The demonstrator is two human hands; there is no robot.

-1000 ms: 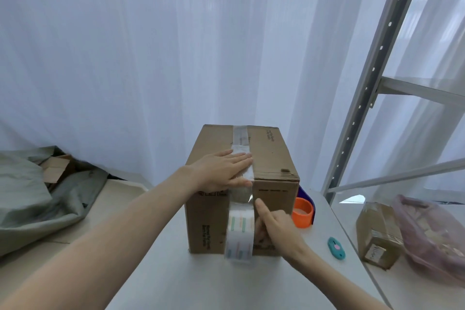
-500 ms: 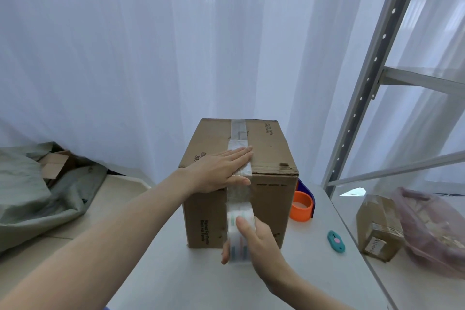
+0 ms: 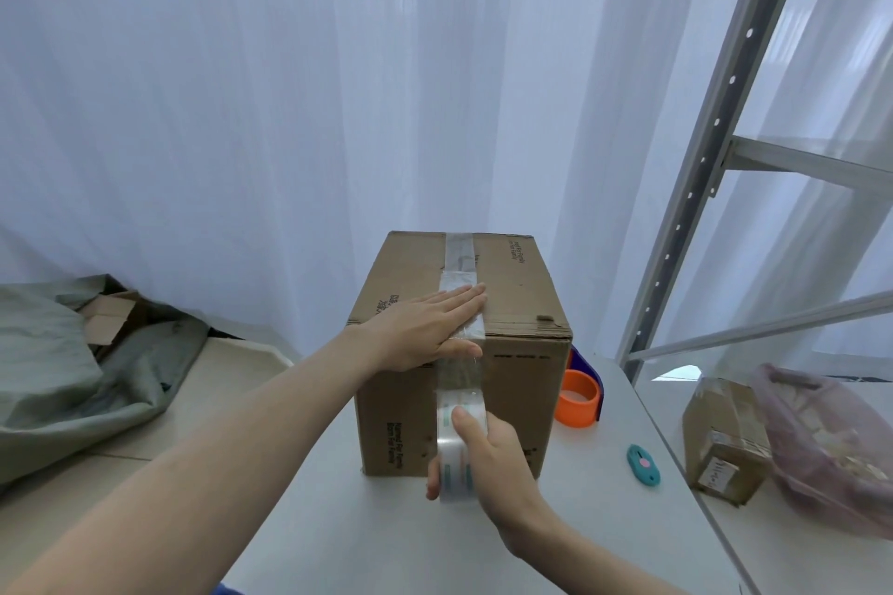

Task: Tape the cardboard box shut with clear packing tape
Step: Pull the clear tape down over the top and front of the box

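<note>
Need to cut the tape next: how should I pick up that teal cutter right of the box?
Pinch the cutter across its long edges, coming from above with the right hand. It lies flat on the table, its sides unobstructed; that hand now holds the tape roll.

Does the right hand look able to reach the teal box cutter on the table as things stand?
Probably yes, once freed: the right hand grips the tape roll, and only bare table lies between it and the box cutter.

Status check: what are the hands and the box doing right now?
Left hand flat on taped seam. Right hand grips tape roll against cardboard box front. Nothing in the way.
</note>
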